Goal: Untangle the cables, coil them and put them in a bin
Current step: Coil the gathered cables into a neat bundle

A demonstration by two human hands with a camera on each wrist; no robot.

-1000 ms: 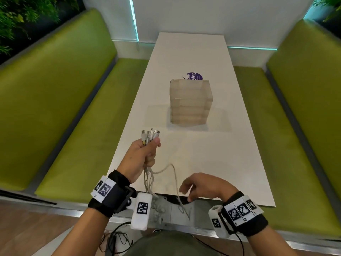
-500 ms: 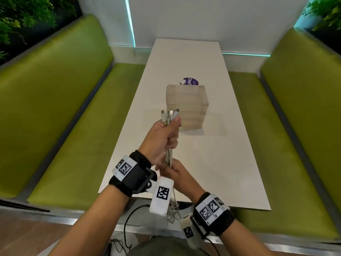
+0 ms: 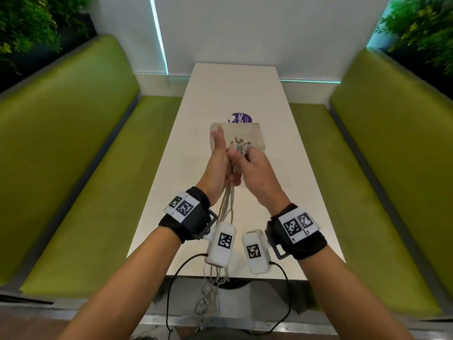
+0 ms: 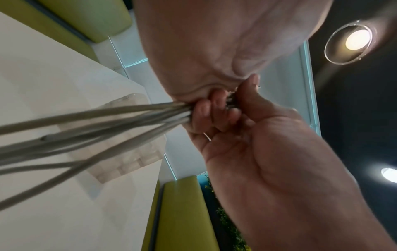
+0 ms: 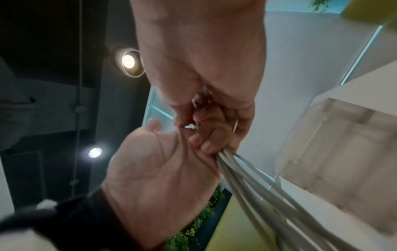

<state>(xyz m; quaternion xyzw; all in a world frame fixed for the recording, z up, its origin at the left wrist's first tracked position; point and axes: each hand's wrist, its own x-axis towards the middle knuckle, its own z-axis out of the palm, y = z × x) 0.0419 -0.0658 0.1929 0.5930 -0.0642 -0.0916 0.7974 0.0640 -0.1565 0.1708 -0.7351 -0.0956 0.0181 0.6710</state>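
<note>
Above table (image 3: 245, 89), right hand (image 3: 255, 173) fist-grips cables (image 3: 226, 204); left hand (image 3: 218, 163) flat. Wrist views show curled fingers (image 4: 206, 108); head view, plugs (image 3: 239, 143).

We are seeing the bin (image 3: 255, 133) standing at twelve o'clock of our hands, blocking that way; bare table (image 3: 289, 192) is lying open at three and nine o'clock.
</note>
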